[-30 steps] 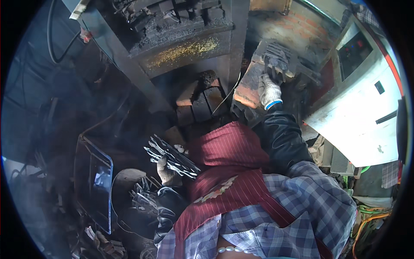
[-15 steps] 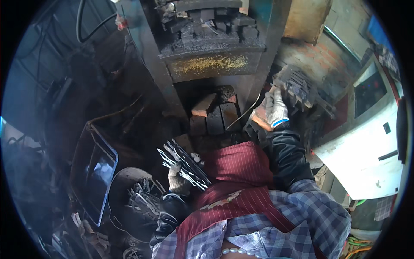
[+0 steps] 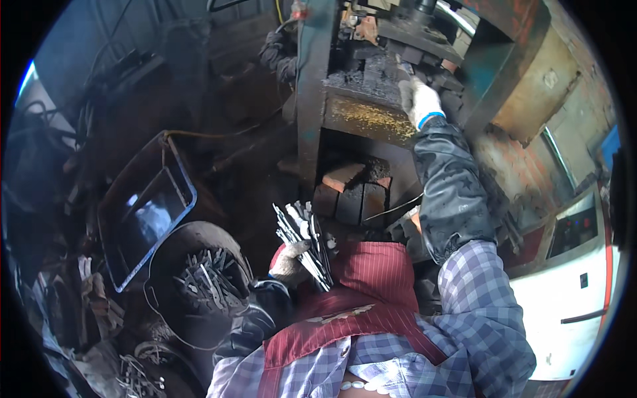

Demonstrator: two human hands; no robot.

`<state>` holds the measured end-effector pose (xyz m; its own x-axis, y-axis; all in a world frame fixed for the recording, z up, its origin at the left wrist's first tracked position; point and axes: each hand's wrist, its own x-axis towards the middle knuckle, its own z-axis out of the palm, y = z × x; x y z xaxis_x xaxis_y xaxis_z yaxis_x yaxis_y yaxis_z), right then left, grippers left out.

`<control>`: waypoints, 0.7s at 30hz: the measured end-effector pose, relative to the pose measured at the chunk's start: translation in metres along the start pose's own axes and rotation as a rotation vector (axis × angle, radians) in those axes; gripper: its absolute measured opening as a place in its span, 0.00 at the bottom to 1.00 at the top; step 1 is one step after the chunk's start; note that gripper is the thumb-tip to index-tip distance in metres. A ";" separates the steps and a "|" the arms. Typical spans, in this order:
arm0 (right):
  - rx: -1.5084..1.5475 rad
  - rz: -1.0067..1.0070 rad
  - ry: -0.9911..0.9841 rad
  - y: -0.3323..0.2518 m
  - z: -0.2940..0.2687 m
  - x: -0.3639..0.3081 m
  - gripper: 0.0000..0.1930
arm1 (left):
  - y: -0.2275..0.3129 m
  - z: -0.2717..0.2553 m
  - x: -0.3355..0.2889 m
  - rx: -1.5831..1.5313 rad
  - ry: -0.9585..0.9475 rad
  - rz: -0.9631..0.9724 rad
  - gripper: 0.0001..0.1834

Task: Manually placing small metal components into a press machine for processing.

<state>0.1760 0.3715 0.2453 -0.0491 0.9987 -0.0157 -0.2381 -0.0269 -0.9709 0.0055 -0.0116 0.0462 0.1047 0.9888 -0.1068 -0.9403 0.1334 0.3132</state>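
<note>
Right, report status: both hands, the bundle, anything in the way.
Left grip closed on bundle of thin strips. Right grip at the sooty ledge, contents unclear. Dark blocks crowd close beside it.

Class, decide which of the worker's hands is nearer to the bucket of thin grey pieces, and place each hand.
Left. The left hand, gripping a bundle of thin rods, is just right of the bucket; the right hand is far up and right, over the sooty ledge.
</note>
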 end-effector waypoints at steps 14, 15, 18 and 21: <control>-0.348 0.572 -0.519 0.038 0.016 -0.206 0.21 | -0.017 -0.027 0.012 -0.167 -0.059 0.092 0.20; -0.413 0.655 -0.469 0.047 0.037 -0.219 0.21 | -0.018 -0.025 0.012 -0.216 -0.074 0.119 0.19; -0.442 0.777 -0.715 0.084 0.113 -0.247 0.20 | -0.016 -0.017 0.008 -0.236 -0.042 0.226 0.17; -0.306 0.643 -1.123 0.123 0.205 -0.271 0.19 | -0.008 -0.016 -0.002 -0.186 0.047 0.094 0.10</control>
<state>-0.0386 0.0882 0.1786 -0.8742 0.2294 -0.4280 0.3479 -0.3192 -0.8815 0.0078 -0.0160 0.0283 0.0023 0.9915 -0.1300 -0.9892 0.0213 0.1452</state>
